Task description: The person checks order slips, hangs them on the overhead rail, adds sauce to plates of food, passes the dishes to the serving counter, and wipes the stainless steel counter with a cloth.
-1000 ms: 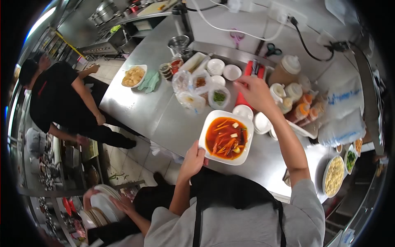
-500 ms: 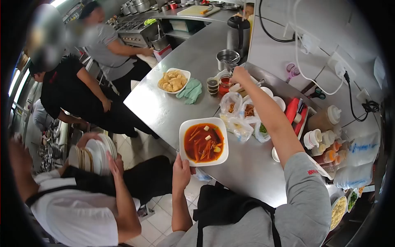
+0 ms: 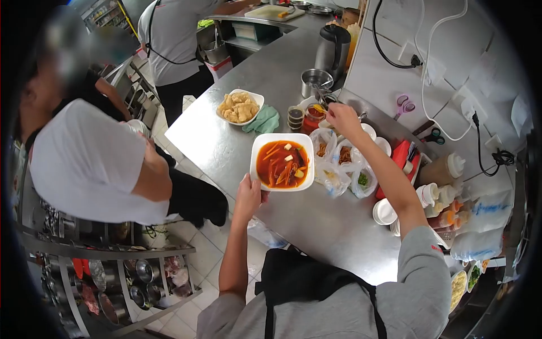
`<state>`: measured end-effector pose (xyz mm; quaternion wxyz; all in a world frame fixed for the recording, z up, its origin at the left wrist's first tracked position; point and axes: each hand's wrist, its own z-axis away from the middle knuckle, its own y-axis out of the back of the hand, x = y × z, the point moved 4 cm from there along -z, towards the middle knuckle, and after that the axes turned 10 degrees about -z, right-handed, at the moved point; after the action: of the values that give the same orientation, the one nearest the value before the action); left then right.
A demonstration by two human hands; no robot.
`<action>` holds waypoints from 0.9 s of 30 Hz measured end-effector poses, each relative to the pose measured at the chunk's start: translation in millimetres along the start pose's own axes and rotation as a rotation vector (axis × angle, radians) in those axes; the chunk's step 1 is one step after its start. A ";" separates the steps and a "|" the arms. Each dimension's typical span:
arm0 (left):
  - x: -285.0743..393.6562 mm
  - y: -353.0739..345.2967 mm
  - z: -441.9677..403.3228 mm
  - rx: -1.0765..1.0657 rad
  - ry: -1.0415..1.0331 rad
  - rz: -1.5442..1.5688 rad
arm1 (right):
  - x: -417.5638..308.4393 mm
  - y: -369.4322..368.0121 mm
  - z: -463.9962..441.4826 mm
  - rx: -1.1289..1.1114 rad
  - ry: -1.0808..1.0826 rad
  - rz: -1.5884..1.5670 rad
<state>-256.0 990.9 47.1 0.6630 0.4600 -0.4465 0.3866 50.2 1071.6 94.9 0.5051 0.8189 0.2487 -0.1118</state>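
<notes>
My left hand grips the near left edge of a square white bowl, which holds red soup with carrot-like strips and pale cubes. Stretched out over the counter, my right hand pinches what looks like a small yellow spoon. Its tip is at the mouth of a glass jar of red sauce. Left of the jar stands a stack of small dark sauce cups. Several open plastic bags of toppings lie just below my right forearm.
A bowl of puffy fried pieces and a green cloth lie on the steel counter. Behind them stand a metal pot and a kettle. Squeeze bottles line the right. A person in white is close on my left.
My left hand and the soup bowl have moved up the view, nearer the jar. The yellow spoon now shows at my right hand. The person in white has walked forward with the plates.
</notes>
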 end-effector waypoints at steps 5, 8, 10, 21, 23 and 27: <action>-2.0 -7.8 -34.4 -0.014 -0.011 -0.065 | 0.6 -5.5 28.5 0.148 0.097 -0.089; -1.9 -11.5 -41.6 -0.018 0.013 -0.091 | 2.1 -13.0 40.3 0.133 0.108 -0.086; -0.8 -11.8 -47.4 -0.014 0.022 -0.099 | 0.4 -12.8 39.1 0.176 0.125 -0.111; -5.7 -13.2 -54.7 0.003 0.010 -0.123 | 3.7 -13.5 38.8 0.318 -0.286 -0.492; -8.3 -14.0 -57.6 0.022 0.026 -0.156 | -18.6 -12.7 41.2 0.324 -0.331 -0.655; -4.9 -16.5 -57.3 0.039 0.013 -0.167 | -73.7 -18.4 53.4 0.258 -0.189 -0.760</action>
<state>-228.7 1040.6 28.0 0.6868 0.5058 -0.3948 0.3416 -18.5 1009.5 87.9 0.3415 0.7115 0.4698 -0.3955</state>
